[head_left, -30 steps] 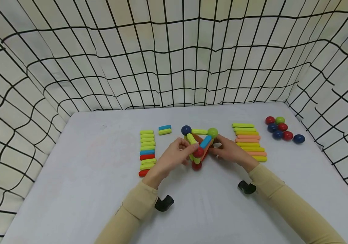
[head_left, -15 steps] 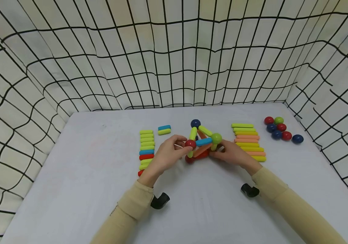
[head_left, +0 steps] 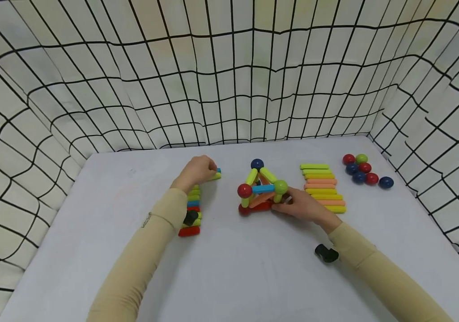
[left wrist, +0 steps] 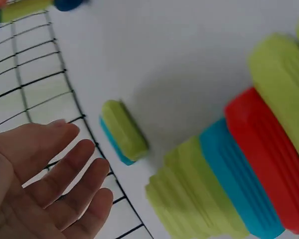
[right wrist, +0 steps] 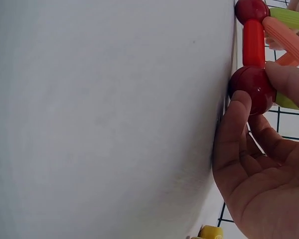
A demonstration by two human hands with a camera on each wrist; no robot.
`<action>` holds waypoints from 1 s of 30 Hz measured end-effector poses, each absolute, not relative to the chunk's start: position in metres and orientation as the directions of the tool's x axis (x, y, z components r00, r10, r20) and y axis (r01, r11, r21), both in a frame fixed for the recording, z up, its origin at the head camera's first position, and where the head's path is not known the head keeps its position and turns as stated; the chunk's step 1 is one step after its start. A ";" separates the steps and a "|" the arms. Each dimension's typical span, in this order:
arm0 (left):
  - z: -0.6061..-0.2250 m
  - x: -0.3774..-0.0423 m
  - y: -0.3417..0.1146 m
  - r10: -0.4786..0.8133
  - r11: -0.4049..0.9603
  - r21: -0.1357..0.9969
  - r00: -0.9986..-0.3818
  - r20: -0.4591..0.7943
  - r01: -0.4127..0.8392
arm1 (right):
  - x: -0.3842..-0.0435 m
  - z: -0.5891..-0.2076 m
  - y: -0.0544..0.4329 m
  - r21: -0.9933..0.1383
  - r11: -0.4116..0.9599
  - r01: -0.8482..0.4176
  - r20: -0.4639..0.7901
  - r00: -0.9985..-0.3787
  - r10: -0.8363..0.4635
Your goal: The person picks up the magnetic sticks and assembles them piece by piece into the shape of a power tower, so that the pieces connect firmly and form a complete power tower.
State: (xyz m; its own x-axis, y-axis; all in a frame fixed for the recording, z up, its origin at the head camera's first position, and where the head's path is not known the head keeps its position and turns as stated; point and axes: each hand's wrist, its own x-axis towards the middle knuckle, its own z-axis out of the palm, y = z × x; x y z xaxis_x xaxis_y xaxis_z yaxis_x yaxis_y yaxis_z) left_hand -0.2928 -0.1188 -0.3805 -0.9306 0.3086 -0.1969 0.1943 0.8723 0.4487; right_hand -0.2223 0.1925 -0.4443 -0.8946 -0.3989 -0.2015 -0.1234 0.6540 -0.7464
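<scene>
A frame of coloured rods and balls stands mid-table, with a navy ball (head_left: 257,164) at the back, a green ball (head_left: 280,187) at right and a red ball (head_left: 244,191) at left. A blue rod (head_left: 263,189) joins the last two. Low on its right side, my right hand (head_left: 302,205) pinches a red ball (right wrist: 252,89) between thumb and fingers. My left hand (head_left: 197,171) hovers beside a loose pair of short rods, a green rod (left wrist: 123,129) and a blue rod (left wrist: 112,141). Its fingers are loosely bent and hold nothing.
Below the left forearm lies a column of short rods (head_left: 193,204), partly covered. Longer yellow, green and orange rods (head_left: 320,182) lie in a stack right of the frame. Loose balls (head_left: 364,167) sit at the far right. Black netting (head_left: 233,107) rises behind the table.
My left hand has let go of the frame's red ball and moved left to the loose pair of short rods. The frame was turned, then held still by my right hand.
</scene>
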 end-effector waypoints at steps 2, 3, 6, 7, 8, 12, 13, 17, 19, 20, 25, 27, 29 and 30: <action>-0.386 -0.298 -0.118 0.305 0.901 0.381 -0.927 -0.219 0.207 | -0.222 -0.444 0.192 -0.749 0.651 -0.125 -0.200 -0.894 -0.401; -0.390 -0.300 -0.118 0.301 0.913 0.350 -0.928 -0.221 0.212 | -0.222 -0.444 0.191 -0.749 0.651 -0.126 -0.198 -0.894 -0.402; -0.399 -0.303 -0.114 0.267 0.941 0.269 -0.937 -0.224 0.203 | -0.222 -0.443 0.191 -0.747 0.652 -0.130 -0.195 -0.895 -0.402; -0.403 -0.303 -0.113 0.262 0.946 0.249 -0.940 -0.220 0.206 | -0.222 -0.444 0.190 -0.746 0.653 -0.130 -0.194 -0.895 -0.401; -0.406 -0.303 -0.112 0.259 0.950 0.233 -0.941 -0.219 0.207 | -0.222 -0.444 0.190 -0.746 0.653 -0.130 -0.194 -0.896 -0.400; -0.412 -0.300 -0.106 0.262 0.952 0.219 -0.939 -0.225 0.213 | -0.222 -0.445 0.190 -0.746 0.653 -0.130 -0.193 -0.896 -0.400; -0.411 -0.299 -0.105 0.273 0.946 0.236 -0.938 -0.215 0.221 | -0.222 -0.445 0.191 -0.746 0.652 -0.132 -0.192 -0.896 -0.401; -0.403 -0.295 -0.096 0.302 0.834 0.519 -0.941 -0.149 0.185 | -0.223 -0.445 0.192 -0.740 0.658 -0.138 -0.189 -0.896 -0.401; -0.397 -0.294 -0.090 0.297 0.675 0.727 -0.949 -0.110 0.127 | -0.223 -0.444 0.193 -0.736 0.662 -0.140 -0.189 -0.897 -0.399; -0.394 -0.293 -0.087 0.285 0.571 0.816 -0.954 -0.096 0.089 | -0.223 -0.444 0.193 -0.734 0.664 -0.140 -0.188 -0.898 -0.398; -0.385 -0.289 -0.068 0.271 0.215 0.976 -0.962 -0.038 0.022 | -0.224 -0.445 0.194 -0.736 0.665 -0.130 -0.196 -0.898 -0.393; -0.382 -0.288 -0.061 0.287 0.192 0.981 -0.958 -0.018 0.038 | -0.224 -0.446 0.194 -0.738 0.663 -0.124 -0.201 -0.898 -0.391; -0.382 -0.289 -0.056 0.304 0.199 0.979 -0.953 -0.013 0.050 | -0.224 -0.446 0.193 -0.739 0.662 -0.120 -0.205 -0.897 -0.391; -0.381 -0.289 -0.055 0.312 0.208 0.977 -0.950 -0.015 0.053 | -0.224 -0.447 0.193 -0.740 0.662 -0.119 -0.206 -0.897 -0.392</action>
State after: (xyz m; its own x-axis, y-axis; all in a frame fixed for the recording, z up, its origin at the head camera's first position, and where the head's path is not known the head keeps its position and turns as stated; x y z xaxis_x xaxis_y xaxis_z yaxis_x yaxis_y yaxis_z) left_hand -0.2888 -0.0547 -0.3813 -0.9498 0.3125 -0.0151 0.0528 0.2075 0.9768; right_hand -0.2237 0.1933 -0.4467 -0.8965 -0.3921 -0.2062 -0.1194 0.6620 -0.7399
